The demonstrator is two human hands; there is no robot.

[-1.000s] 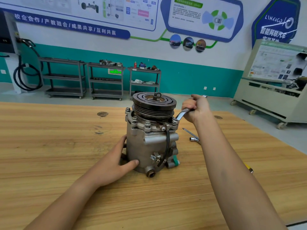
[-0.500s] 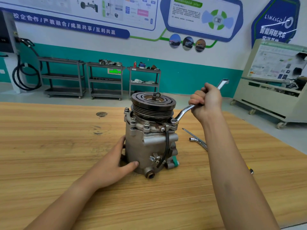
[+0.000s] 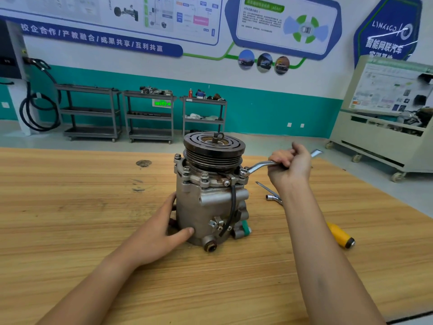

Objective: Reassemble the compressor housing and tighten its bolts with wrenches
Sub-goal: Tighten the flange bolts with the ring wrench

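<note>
A grey metal compressor [image 3: 206, 207] stands upright on the wooden table [image 3: 70, 219], its dark grooved pulley [image 3: 214, 148] on top. Several bolts [image 3: 204, 175] ring the upper flange. A silver offset ring wrench [image 3: 261, 165] sits on the bolt at the flange's right side. My right hand [image 3: 291, 164] grips the wrench handle to the right of the pulley. My left hand [image 3: 161, 231] holds the housing low on its left side, thumb pressed on the front wall.
A second silver wrench [image 3: 271, 194] lies on the table right of the compressor, partly hidden by my right forearm. A yellow-handled tool [image 3: 339, 234] lies further right. Metal shelf carts [image 3: 150, 113] and a training stand [image 3: 386, 118] are beyond the table.
My right hand swung the wrench handle: first lifted up and to the right, then lowered to near level, still on the right flange bolt. The left hand and compressor stayed put.
</note>
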